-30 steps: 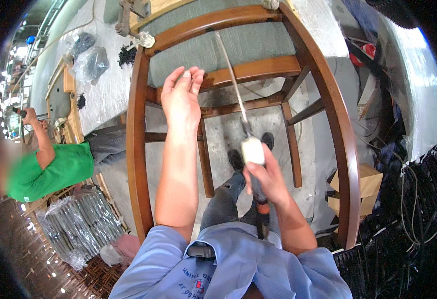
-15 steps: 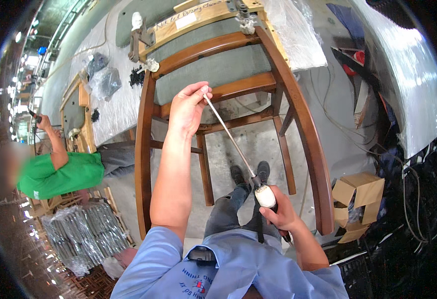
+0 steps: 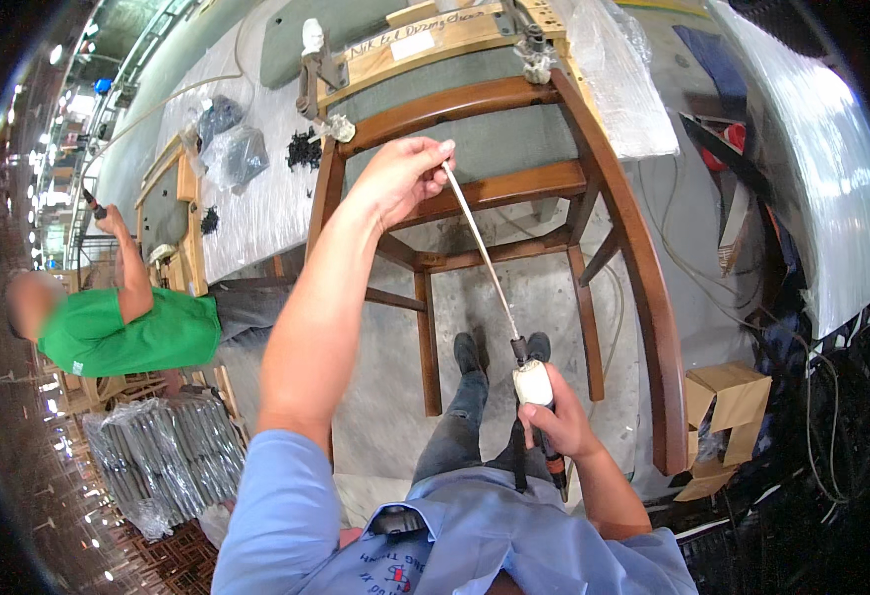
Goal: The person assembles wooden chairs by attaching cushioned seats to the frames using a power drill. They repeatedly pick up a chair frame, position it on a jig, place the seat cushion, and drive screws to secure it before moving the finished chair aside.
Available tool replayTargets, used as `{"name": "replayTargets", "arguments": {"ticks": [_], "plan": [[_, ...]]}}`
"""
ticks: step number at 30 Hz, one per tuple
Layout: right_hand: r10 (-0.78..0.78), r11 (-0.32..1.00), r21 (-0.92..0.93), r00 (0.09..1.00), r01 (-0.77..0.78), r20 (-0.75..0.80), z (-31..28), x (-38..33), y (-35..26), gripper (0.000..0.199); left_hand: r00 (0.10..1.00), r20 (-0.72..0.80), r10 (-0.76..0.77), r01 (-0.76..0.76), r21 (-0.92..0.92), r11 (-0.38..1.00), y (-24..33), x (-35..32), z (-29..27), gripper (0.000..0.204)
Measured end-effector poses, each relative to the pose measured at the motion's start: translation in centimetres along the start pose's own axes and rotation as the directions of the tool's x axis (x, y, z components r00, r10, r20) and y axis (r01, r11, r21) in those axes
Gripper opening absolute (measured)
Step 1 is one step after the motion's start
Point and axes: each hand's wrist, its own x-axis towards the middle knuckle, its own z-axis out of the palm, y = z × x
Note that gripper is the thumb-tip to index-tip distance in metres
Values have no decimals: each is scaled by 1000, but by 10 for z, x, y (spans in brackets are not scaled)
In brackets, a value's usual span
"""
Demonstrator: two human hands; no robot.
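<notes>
My right hand (image 3: 564,421) is wrapped round a power screwdriver (image 3: 532,385) with a whitish covered head, held close to my body. A long thin metal bit (image 3: 483,248) runs from it, slanting forward and left. At the bit's far tip, my left hand (image 3: 405,178) is closed in a pinch; any small piece between those fingers is too small to make out. Beneath my left hand stands a brown wooden chair frame (image 3: 495,188), its back rails against a grey padded jig (image 3: 495,139) with a wooden edge.
Clamps (image 3: 318,84) with wrapped ends sit at the chair's top rail. Small black pieces (image 3: 304,149) and a plastic bag (image 3: 235,157) lie on the covered table. A co-worker in green (image 3: 132,327) holds a tool at left. An open cardboard box (image 3: 738,402) and cables are at right.
The view has shifted, so the chair and table appear further right. My left hand stays at the bit's tip, and my right hand keeps its grip on the power screwdriver.
</notes>
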Motion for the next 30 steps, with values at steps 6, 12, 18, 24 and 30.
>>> {"name": "replayTargets", "arguments": {"ticks": [6,12,18,24,30], "plan": [[64,990,124,998,-62,-11,26,10,1,36,999,34,19,-23,128,991,17,-12,-29,17],[160,986,45,987,-159,-16,40,17,5,37,1000,12,0,-3,239,971,5,-21,-59,19],[48,925,-371,995,-77,-85,38,16,11,44,994,9,-111,88,537,839,7,-32,-76,23],[-12,904,-427,998,-14,-59,41,22,13,44,989,-43,-142,139,602,786,2,-35,-87,28],[-6,898,-440,999,-12,-40,38,28,22,44,983,-87,-160,176,670,721,-5,-34,-92,32]]}}
